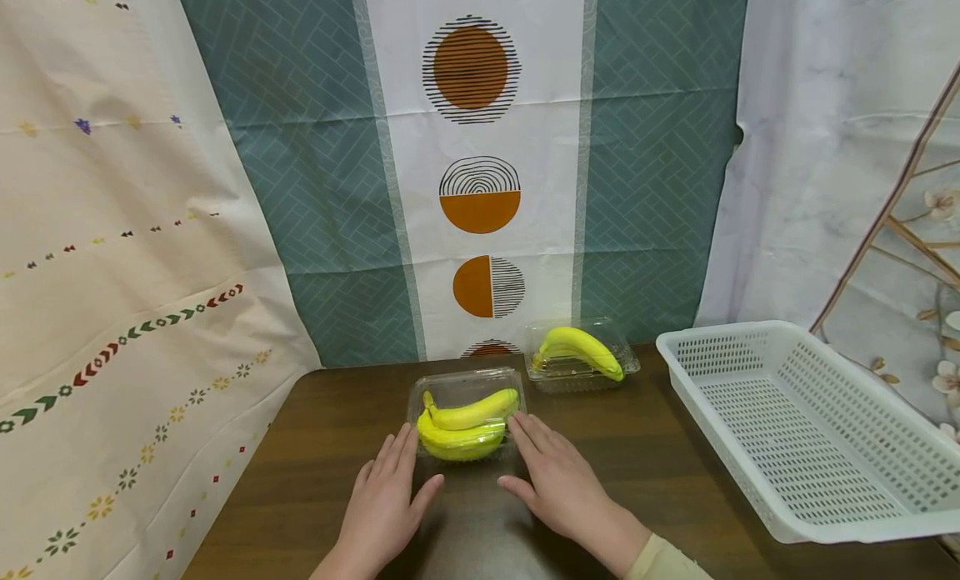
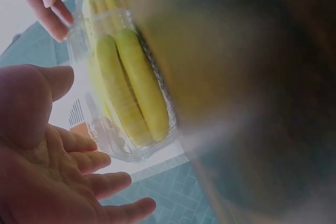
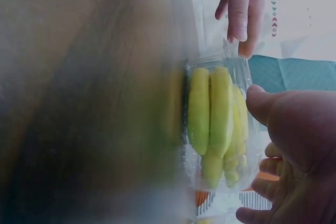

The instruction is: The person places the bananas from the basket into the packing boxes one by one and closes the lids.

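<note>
A clear plastic clamshell box (image 1: 467, 378) holding a bunch of yellow bananas (image 1: 461, 441) sits on the table between both hands. At its near left corner is my left hand (image 1: 386, 497), fingers straight and thumb spread. My right hand (image 1: 558, 480) lies opposite, its straight fingertips by the box's right side. Neither hand grips anything; whether the fingertips touch the plastic I cannot tell. Through the clear wall, the left wrist view shows the bananas (image 2: 128, 87) lengthwise, and the right wrist view shows the banana ends (image 3: 210, 108). Whether the lid is latched cannot be made out.
Behind and to the right stands another clear box (image 1: 558, 386) with bananas (image 1: 581, 351) in or on it. A white perforated basket (image 1: 795, 447) occupies the table's right side. Patterned cloths (image 1: 480, 138) hang behind the dark wooden table (image 1: 300, 472) and at both sides.
</note>
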`<move>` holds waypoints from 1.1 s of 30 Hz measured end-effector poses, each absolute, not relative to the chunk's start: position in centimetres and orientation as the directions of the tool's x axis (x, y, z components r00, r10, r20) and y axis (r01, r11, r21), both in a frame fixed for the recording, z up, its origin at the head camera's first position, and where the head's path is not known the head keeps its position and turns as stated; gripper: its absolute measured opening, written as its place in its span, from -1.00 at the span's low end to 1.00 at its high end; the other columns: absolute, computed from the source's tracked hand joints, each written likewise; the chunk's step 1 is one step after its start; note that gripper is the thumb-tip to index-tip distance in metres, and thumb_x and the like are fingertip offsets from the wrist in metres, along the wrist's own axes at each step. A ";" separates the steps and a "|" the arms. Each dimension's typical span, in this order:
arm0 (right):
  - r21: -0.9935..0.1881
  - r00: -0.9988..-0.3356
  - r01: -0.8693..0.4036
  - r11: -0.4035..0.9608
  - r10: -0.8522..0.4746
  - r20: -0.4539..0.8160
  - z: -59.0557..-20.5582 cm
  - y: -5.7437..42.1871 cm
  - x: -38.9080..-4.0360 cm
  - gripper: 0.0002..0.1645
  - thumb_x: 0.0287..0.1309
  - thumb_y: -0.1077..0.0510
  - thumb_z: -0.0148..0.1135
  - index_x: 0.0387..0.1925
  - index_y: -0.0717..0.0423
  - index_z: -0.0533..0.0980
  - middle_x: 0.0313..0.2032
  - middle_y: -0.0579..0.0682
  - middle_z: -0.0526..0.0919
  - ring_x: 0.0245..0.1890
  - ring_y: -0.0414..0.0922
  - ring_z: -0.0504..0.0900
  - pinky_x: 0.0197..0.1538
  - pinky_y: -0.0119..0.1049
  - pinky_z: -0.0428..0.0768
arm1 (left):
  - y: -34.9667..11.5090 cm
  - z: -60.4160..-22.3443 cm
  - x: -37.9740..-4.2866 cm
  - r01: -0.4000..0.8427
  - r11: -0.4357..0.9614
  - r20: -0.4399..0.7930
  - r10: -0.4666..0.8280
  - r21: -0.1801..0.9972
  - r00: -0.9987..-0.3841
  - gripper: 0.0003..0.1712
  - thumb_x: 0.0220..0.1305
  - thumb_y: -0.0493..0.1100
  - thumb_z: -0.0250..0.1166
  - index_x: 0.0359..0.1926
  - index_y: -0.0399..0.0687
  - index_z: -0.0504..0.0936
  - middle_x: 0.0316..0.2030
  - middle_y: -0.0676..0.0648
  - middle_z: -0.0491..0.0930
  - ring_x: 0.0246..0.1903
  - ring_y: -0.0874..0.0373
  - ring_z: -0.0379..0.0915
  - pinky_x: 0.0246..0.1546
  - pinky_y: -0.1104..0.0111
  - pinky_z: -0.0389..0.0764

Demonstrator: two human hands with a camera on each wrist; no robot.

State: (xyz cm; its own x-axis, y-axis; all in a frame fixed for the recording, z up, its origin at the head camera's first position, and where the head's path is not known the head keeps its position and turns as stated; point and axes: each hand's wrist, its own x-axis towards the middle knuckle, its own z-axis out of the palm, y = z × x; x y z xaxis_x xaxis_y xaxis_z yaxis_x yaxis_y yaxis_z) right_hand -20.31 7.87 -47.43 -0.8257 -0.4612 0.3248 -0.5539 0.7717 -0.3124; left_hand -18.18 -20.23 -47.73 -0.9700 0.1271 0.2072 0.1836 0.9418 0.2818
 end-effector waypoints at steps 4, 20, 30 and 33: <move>-0.292 -0.821 -0.558 0.777 -0.466 0.330 -47.3 7.8 -20.8 -0.04 0.51 -0.17 0.42 0.64 0.29 0.32 0.62 0.26 0.35 0.62 0.24 0.32 0.53 0.25 0.41 | -20.2 -47.8 -18.7 0.187 0.940 0.219 0.127 0.284 -0.967 0.00 0.55 0.22 0.41 0.70 -0.25 0.26 0.67 -0.28 0.23 0.62 -0.34 0.17 0.42 -0.42 0.34; -0.245 -0.831 -0.541 0.804 -0.468 0.299 -47.0 7.6 -23.5 -0.02 0.54 -0.23 0.37 0.65 0.29 0.30 0.62 0.26 0.34 0.62 0.22 0.31 0.54 0.26 0.38 | -20.0 -47.7 -20.9 0.201 0.929 0.241 0.127 0.311 -0.962 -0.03 0.57 0.16 0.41 0.70 -0.29 0.25 0.66 -0.33 0.23 0.62 -0.35 0.17 0.43 -0.39 0.35; -0.204 -0.831 -0.537 0.818 -0.472 0.295 -46.8 7.4 -25.1 -0.02 0.54 -0.23 0.37 0.64 0.31 0.31 0.61 0.27 0.35 0.61 0.23 0.33 0.52 0.24 0.42 | -19.9 -47.5 -22.6 0.197 0.924 0.222 0.128 0.327 -0.967 -0.03 0.58 0.15 0.40 0.69 -0.31 0.26 0.67 -0.34 0.21 0.63 -0.35 0.15 0.44 -0.41 0.33; -0.195 -0.834 -0.531 0.825 -0.466 0.296 -46.8 7.3 -25.6 -0.02 0.54 -0.22 0.38 0.64 0.31 0.31 0.60 0.28 0.36 0.60 0.24 0.34 0.51 0.24 0.43 | -19.8 -47.5 -23.2 0.200 0.919 0.218 0.130 0.340 -0.967 -0.03 0.57 0.14 0.40 0.69 -0.32 0.25 0.67 -0.35 0.20 0.63 -0.35 0.14 0.45 -0.41 0.32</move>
State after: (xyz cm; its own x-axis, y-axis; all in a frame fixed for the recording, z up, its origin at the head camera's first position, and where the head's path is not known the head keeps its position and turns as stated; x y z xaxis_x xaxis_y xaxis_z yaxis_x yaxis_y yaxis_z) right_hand -25.62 7.34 -46.76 -0.8336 -0.4661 0.2964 -0.5306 0.8249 -0.1950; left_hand -23.22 -19.77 -47.50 -0.9673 0.1295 0.2181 0.1998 0.9189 0.3403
